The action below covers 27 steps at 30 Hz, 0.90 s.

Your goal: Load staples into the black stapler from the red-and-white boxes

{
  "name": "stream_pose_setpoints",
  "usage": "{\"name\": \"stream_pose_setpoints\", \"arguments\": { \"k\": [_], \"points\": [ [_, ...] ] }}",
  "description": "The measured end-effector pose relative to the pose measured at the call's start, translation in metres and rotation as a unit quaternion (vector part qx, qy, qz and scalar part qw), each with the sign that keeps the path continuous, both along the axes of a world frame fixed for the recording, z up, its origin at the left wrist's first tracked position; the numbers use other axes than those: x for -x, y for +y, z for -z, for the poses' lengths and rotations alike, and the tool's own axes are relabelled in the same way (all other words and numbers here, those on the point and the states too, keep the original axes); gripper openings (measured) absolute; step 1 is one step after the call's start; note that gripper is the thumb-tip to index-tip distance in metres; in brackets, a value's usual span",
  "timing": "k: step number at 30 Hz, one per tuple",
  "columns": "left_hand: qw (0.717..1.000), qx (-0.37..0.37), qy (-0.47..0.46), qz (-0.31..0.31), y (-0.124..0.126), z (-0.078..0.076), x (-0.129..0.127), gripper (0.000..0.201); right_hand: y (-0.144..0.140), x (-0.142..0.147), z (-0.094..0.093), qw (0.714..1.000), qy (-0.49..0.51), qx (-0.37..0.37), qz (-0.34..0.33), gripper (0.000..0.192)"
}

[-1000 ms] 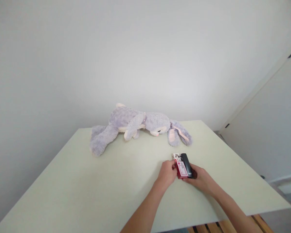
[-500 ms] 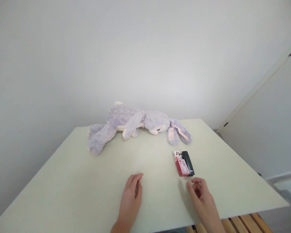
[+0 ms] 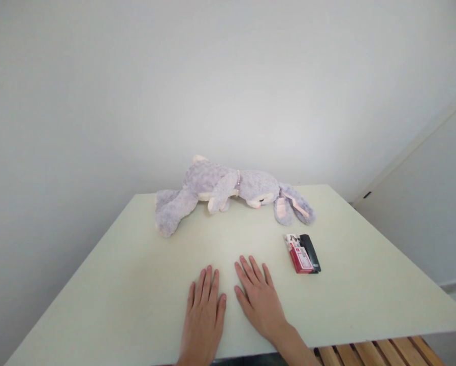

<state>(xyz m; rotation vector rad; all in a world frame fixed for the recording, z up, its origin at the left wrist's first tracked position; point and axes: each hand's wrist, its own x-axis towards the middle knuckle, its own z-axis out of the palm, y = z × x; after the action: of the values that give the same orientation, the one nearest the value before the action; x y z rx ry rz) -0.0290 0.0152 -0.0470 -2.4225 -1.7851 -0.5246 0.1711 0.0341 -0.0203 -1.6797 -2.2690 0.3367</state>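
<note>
My left hand (image 3: 204, 316) lies flat on the pale table (image 3: 136, 284), palm down with fingers stretched out. Beside it, my right hand (image 3: 260, 302) also rests palm down, its fingers spread; neither hand holds anything. To the right of my right hand sits a black stapler (image 3: 310, 253), lying against a small red and white box (image 3: 301, 258) and a white printed packet. Farther back, a lilac plush rabbit (image 3: 228, 185) is stretched out on its side, legs to the left and ears to the right, a beaded string around its neck.
A white wall (image 3: 228, 91) rises behind the table's far edge. At the right is a pale door or panel (image 3: 422, 203) with dark hinges. Wooden slats (image 3: 380, 352) show below the table's front edge at the lower right.
My right hand has moved left, away from the stapler and box, and now lies flat. My left hand has flattened with its fingers extended. The view has shifted slightly left.
</note>
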Motion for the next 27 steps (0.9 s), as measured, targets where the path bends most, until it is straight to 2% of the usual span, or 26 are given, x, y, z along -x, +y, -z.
{"name": "stream_pose_setpoints", "arguments": {
  "k": [12,27],
  "points": [
    [1.0,0.007,-0.012,-0.002,0.0,0.0,0.001,0.067,-0.006,0.014,0.003,0.999,0.001,0.004,0.04,0.062],
    [1.0,0.008,-0.015,-0.001,0.001,-0.001,0.001,0.066,-0.007,0.015,0.003,0.999,-0.005,-0.001,0.038,0.061]
  ]
}}
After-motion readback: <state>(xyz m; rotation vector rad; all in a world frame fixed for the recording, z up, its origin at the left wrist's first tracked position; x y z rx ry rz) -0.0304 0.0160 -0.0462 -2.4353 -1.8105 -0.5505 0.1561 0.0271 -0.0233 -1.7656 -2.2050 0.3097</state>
